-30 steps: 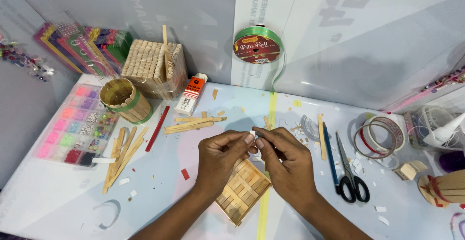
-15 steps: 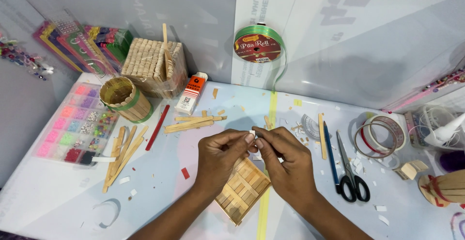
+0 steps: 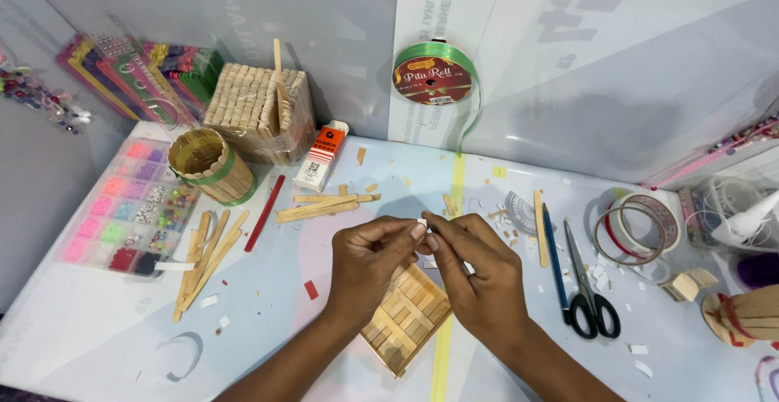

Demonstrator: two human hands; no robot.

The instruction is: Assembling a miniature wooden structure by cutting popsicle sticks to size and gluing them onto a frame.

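A small white scrap [image 3: 422, 223] is sitting pinched at the centre of the frame, where we are bringing both sets of fingertips together just above a square panel of wooden sticks [image 3: 406, 317] lying on the desk [image 3: 97, 321]. Our left hand [image 3: 375, 257] is curling closed, thumb and forefinger nipping the scrap, and our right hand [image 3: 480, 268] is meeting it from the other side, fingers likewise closed on the same bit. Both forearms are coming up from the bottom edge, angling inward.

At left, a clear compartment box [image 3: 122, 207] is holding sorted pink, green and mixed beads. Beside it a round stick-built cup [image 3: 213, 165] with a green band is lying tilted, its inside looking bare. Behind it a box-shaped stick house [image 3: 258, 114] is standing with one stick poking up from it. Scissors [image 3: 586, 284] are lying right of our hands.
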